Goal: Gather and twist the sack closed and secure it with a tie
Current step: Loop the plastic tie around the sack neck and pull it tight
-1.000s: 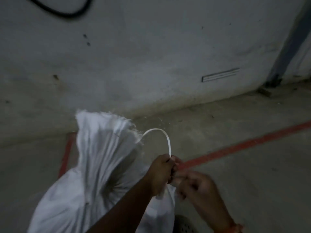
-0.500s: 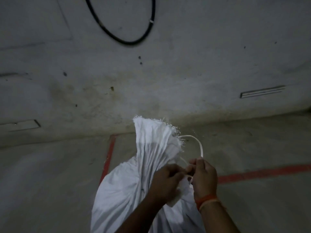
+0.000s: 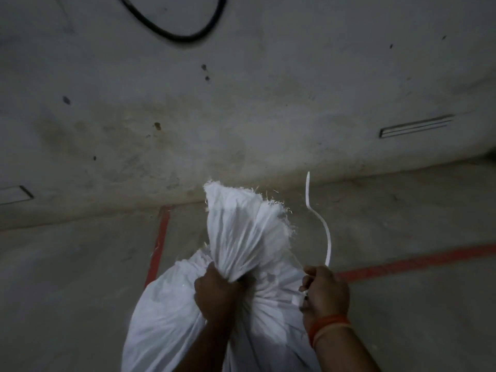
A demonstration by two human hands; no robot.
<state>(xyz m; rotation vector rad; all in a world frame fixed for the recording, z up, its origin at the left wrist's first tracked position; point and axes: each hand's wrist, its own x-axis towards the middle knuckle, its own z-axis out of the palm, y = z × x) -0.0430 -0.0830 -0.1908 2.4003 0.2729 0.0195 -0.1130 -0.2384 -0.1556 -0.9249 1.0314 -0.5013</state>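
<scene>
Since half a second ago the white tie (image 3: 323,232) has sprung from a loop into a long wavy strip standing up to the right of the sack (image 3: 241,237), and the hands have parted. Left hand (image 3: 214,294) now clamps the sack's gathered neck, fingers wrapped tight around the cloth. Right hand (image 3: 326,291), just right of the sack, pinches the tie's lower end between its fingers. No writing is readable on the sack, which sits on a grey concrete floor (image 3: 80,277) crossed by red lines (image 3: 418,261), near a stained wall (image 3: 241,103) with a black cable (image 3: 174,33).
</scene>
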